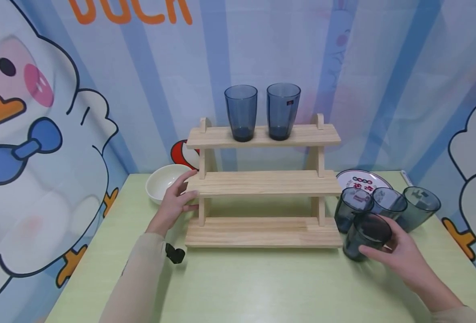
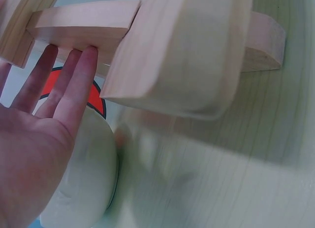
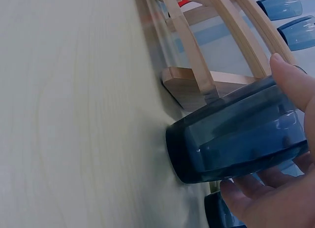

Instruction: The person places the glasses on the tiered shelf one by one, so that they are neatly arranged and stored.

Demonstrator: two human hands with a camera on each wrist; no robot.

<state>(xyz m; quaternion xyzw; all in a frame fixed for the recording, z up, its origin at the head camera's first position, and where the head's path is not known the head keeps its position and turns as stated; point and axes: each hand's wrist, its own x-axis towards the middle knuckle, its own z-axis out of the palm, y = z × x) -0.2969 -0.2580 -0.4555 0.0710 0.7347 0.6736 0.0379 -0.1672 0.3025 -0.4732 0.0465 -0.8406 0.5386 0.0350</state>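
Observation:
My right hand (image 1: 401,251) grips a blue-grey glass tumbler (image 1: 363,240) beside the right end of a three-tier wooden shelf (image 1: 262,183). In the right wrist view, thumb and fingers lie on opposite sides of the tumbler (image 3: 236,134), near its rim. Its base is close to the table; I cannot tell whether it touches. Just behind stand more tumblers (image 1: 417,206). On the top tier, two tumblers (image 1: 241,112) sit upright side by side. My left hand (image 1: 174,204) touches the shelf's left side, its extended fingertips against the wooden upright (image 2: 83,33).
A white bowl (image 1: 157,184) sits behind the left hand. At the back right lies a plate (image 1: 363,179) with red markings, partly hidden by tumblers. A small black object (image 1: 175,254) is by the left wrist. A printed cloth (image 1: 161,80) hangs behind the table (image 1: 270,282).

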